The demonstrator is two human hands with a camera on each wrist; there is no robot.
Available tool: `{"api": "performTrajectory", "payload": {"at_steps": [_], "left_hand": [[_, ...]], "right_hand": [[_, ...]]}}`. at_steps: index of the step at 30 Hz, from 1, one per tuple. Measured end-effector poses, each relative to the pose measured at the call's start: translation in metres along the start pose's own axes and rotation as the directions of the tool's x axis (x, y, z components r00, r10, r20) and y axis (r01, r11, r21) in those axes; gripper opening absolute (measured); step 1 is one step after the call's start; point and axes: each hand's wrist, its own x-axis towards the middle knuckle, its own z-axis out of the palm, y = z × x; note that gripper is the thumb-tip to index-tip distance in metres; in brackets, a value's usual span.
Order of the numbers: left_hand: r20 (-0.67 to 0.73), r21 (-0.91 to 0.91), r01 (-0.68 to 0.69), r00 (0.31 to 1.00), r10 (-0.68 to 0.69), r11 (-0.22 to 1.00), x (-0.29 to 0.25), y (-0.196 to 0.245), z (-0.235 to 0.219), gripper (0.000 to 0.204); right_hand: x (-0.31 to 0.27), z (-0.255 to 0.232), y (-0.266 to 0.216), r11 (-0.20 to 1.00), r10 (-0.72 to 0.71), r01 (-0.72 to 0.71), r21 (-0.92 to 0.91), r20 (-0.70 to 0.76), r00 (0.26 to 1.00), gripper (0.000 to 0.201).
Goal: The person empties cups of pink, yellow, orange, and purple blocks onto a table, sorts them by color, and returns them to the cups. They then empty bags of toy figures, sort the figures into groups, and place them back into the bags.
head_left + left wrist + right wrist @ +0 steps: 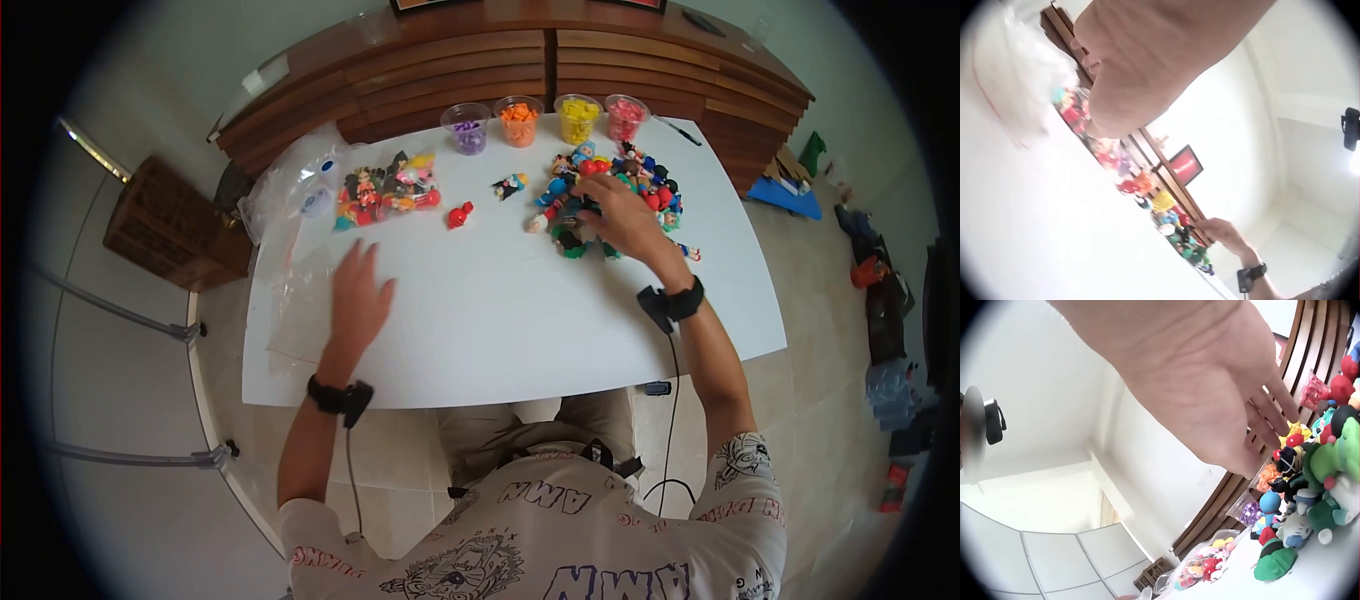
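Over the right side of the table, the right hand (pixel 622 218) reaches onto a pile of small colourful figurines (pixel 662 190). Its fingers are apart and slightly bent at the figurines (pixel 1329 462) in the right wrist view; no grip on one is visible. The left hand (pixel 360 300) is held with fingers extended and holds nothing, near a clear plastic bag (pixel 300 285). Beyond it lies a clear bag of figurines (pixel 385 192). A red figurine (pixel 460 214) and a dark-haired one (pixel 511 186) lie singly between bag and pile.
Along the table's far edge stand clear cups of purple (pixel 468 132), orange (pixel 519 124), yellow (pixel 578 121) and pink pieces (pixel 625 119). A black pen (pixel 680 130) lies at the far right. A wooden cabinet (pixel 450 80) stands behind the white table (pixel 500 330).
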Motion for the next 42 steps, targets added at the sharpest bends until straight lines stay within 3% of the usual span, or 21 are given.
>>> {"api": "performTrajectory", "payload": {"at_steps": [3, 4, 6, 9, 10, 11, 13, 15, 17, 18, 20, 22, 26, 29, 31, 33, 34, 35, 38, 40, 42], "left_hand": [[0.018, -0.170, -0.091, 0.995, 0.096, 0.981, 0.048, 0.050, 0.038, 0.065], [-0.023, -0.188, -0.117, 0.993, 0.115, 0.975, 0.063, 0.072, 0.039, 0.063], [-0.023, -0.186, -0.121, 0.993, 0.119, 0.975, 0.083, 0.081, 0.060, 0.061], [-0.023, -0.199, -0.103, 0.995, 0.100, 0.975, 0.100, 0.076, 0.091, 0.054], [-0.027, -0.213, -0.078, 0.997, 0.074, 0.974, 0.103, 0.072, 0.096, 0.051], [-0.026, -0.220, -0.088, 0.996, 0.084, 0.971, 0.107, 0.070, 0.097, 0.051], [0.013, -0.299, -0.001, 1.000, 0.005, 0.954, 0.109, 0.072, 0.101, 0.043], [0.020, -0.323, 0.002, 1.000, 0.005, 0.946, 0.110, 0.094, 0.094, 0.040], [-0.128, -0.421, -0.144, 0.987, 0.098, 0.896, 0.114, 0.124, 0.088, 0.038], [-0.155, -0.455, -0.181, 0.980, 0.123, 0.872, 0.117, 0.145, 0.080, 0.038], [-0.160, -0.513, -0.231, 0.972, 0.172, 0.827, 0.125, 0.183, 0.066, 0.043], [-0.155, -0.536, -0.249, 0.968, 0.196, 0.807, 0.134, 0.215, 0.070, 0.044], [-0.157, -0.518, -0.362, 0.931, 0.330, 0.775, 0.138, 0.248, 0.099, 0.049], [-0.146, -0.550, -0.374, 0.923, 0.355, 0.747, 0.139, 0.242, 0.103, 0.052], [-0.281, -0.508, -0.383, 0.920, 0.272, 0.771, 0.144, 0.217, 0.108, 0.052], [-0.268, -0.398, -0.226, 0.956, 0.123, 0.889, 0.153, 0.188, 0.112, 0.049], [-0.289, -0.255, -0.159, 0.954, 0.082, 0.954, 0.159, 0.172, 0.120, 0.049], [-0.288, -0.252, -0.163, 0.954, 0.087, 0.954, 0.164, 0.153, 0.132, 0.049], [-0.156, -0.377, -0.110, 0.986, 0.054, 0.920, 0.176, 0.122, 0.146, 0.043], [0.059, -0.382, -0.041, 0.996, 0.069, 0.923, 0.177, 0.118, 0.141, 0.039], [-0.021, -0.383, -0.068, 0.998, 0.065, 0.921, 0.179, 0.115, 0.153, 0.033]], "right_hand": [[0.034, 0.043, 0.004, 0.971, -0.215, 0.192, -0.141, -0.174, 0.961, 0.038], [0.043, 0.057, 0.010, 0.972, -0.206, 0.179, -0.153, -0.184, 0.961, 0.038], [0.052, 0.072, 0.025, 0.919, -0.271, 0.237, -0.316, -0.068, 0.960, 0.035], [0.048, 0.063, 0.024, 0.917, -0.254, 0.246, -0.315, 0.017, 0.967, 0.031], [0.041, 0.052, 0.019, 0.965, -0.231, 0.222, -0.140, -0.047, 0.972, 0.027], [0.036, 0.039, 0.017, 0.966, -0.221, 0.212, -0.147, -0.048, 0.974, 0.027], [0.023, 0.012, 0.016, 0.994, -0.082, 0.094, 0.059, -0.178, 0.981, 0.026], [0.008, -0.013, 0.032, 0.996, 0.028, -0.008, 0.084, -0.234, 0.972, 0.025], [-0.009, -0.033, 0.044, 0.970, 0.199, -0.141, 0.199, -0.312, 0.929, 0.026], [-0.020, -0.037, 0.054, 0.970, 0.199, -0.142, 0.197, -0.311, 0.929, 0.026], [-0.042, -0.038, 0.075, 0.935, 0.354, -0.348, 0.070, -0.230, 0.906, 0.031], [-0.066, -0.029, 0.097, 0.939, 0.343, -0.336, 0.070, -0.206, 0.916, 0.033], [-0.089, -0.034, 0.092, 0.942, 0.335, -0.331, 0.055, -0.189, 0.923, 0.037], [-0.101, -0.040, 0.083, 0.949, 0.312, -0.315, 0.028, -0.241, 0.919, 0.039], [-0.109, -0.041, 0.068, 0.950, 0.311, -0.309, 0.047, -0.258, 0.915, 0.040], [-0.111, -0.042, 0.050, 0.955, 0.297, -0.282, 0.096, -0.218, 0.930, 0.043], [-0.108, -0.039, 0.045, 0.972, 0.232, -0.230, 0.036, -0.226, 0.946, 0.045], [-0.103, -0.036, 0.041, 0.972, 0.236, -0.233, 0.039, -0.230, 0.944, 0.045], [-0.081, -0.022, 0.032, 0.997, 0.067, -0.060, 0.041, -0.201, 0.977, 0.047], [-0.063, -0.008, 0.028, 0.997, -0.026, 0.043, 0.068, -0.235, 0.972, 0.045], [-0.049, 0.007, 0.031, 0.998, -0.021, 0.033, 0.061, -0.179, 0.984, 0.043]]}}
